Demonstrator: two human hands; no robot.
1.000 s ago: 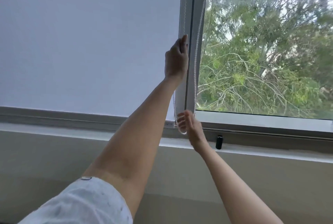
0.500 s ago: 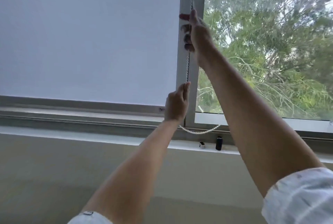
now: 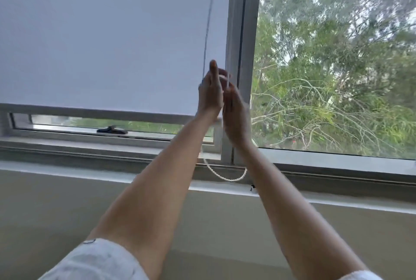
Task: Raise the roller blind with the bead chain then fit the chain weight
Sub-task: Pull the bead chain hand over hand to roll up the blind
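The white roller blind (image 3: pixel 112 43) covers the left window pane, and its bottom bar (image 3: pixel 94 111) hangs a little above the frame. One strand of the bead chain (image 3: pixel 209 22) runs up in front of the blind's right edge; its loop (image 3: pixel 225 177) sags just above the sill. My left hand (image 3: pixel 209 92) is closed on that strand, thumb raised. Pressed against it, my right hand (image 3: pixel 236 117) curls around a short white strand by its fingertips; both hands are blurred. A small dark-topped piece (image 3: pixel 253 187) on the sill peeks out beside my right forearm.
A black window handle (image 3: pixel 112 131) shows in the gap under the blind. The grey centre mullion (image 3: pixel 245 31) stands just right of my hands. The right pane (image 3: pixel 337 65) is bare glass with trees outside. A white sill ledge (image 3: pixel 90 173) runs below, above a beige wall.
The blind's bottom bar has risen, opening a gap over the window handle. My right hand came down from high on the chain and my left hand went up; they now meet.
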